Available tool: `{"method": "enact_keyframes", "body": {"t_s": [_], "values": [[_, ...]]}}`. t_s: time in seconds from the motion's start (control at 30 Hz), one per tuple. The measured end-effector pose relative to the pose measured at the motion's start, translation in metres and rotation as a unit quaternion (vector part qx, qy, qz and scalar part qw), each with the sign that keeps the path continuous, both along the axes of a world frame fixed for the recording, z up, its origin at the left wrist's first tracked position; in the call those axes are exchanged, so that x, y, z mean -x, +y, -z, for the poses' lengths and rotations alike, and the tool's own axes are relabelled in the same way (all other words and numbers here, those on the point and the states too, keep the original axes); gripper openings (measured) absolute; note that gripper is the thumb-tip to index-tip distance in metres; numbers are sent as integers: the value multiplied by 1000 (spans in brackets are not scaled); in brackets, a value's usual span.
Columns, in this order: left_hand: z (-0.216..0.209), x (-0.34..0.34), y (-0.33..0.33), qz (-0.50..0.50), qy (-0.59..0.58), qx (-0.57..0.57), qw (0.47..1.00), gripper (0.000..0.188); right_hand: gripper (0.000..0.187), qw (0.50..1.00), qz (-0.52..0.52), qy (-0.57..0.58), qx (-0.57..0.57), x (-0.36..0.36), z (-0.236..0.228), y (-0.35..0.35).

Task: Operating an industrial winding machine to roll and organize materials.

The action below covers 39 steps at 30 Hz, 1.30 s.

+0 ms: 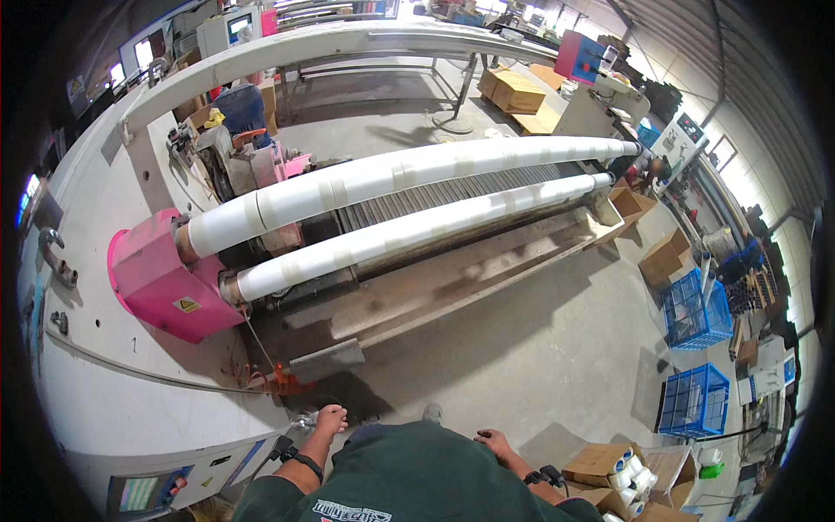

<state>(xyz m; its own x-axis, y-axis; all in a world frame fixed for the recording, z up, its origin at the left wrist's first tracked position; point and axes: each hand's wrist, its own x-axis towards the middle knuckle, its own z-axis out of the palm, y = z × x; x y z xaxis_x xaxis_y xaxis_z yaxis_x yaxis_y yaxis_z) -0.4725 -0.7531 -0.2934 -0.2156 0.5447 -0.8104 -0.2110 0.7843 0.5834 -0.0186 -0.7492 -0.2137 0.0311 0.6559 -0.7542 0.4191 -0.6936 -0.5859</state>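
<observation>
My left hand is low at the lower middle, its fingers curled in beside the white machine body. A small shiny metallic thing lies right by its wrist side; what the fingers hold, if anything, is too small to make out. My right hand hangs at my other side with loose, slightly bent fingers and nothing visible in it. Ahead of me, two long white rolls with beige bands run from a pink housing toward the far right. Neither hand touches them.
A long trough lies beneath the front roll. Blue crates and cardboard boxes, one with white rolls, stand on the right. A control panel is at the lower left. Another person stands near the rolls' far end.
</observation>
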Motion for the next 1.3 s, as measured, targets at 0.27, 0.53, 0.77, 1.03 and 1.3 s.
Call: {"method": "enact_keyframes", "body": {"t_s": [0.27, 0.53, 0.77, 1.03, 1.3], "values": [[-12, -5, 2, 11, 14, 25, 1000, 17, 52, 998, -37, -45, 17, -22, 32, -32], [-18, -10, -4, 30, 19, 31, 999, 15, 51, 999, -11, -44, 23, -23, 32, -36], [-5, -7, -2, 54, 44, 11, 998, 16, 45, 1000, -4, 4, 13, -15, 19, -18], [-21, -9, 2, 42, 80, -10, 996, 21, 42, 993, -100, -65, -13, -18, 10, -7], [-20, -12, -3, 39, 88, 1, 995, 21, 46, 995, -79, -59, 14, -12, -5, 9]]}}
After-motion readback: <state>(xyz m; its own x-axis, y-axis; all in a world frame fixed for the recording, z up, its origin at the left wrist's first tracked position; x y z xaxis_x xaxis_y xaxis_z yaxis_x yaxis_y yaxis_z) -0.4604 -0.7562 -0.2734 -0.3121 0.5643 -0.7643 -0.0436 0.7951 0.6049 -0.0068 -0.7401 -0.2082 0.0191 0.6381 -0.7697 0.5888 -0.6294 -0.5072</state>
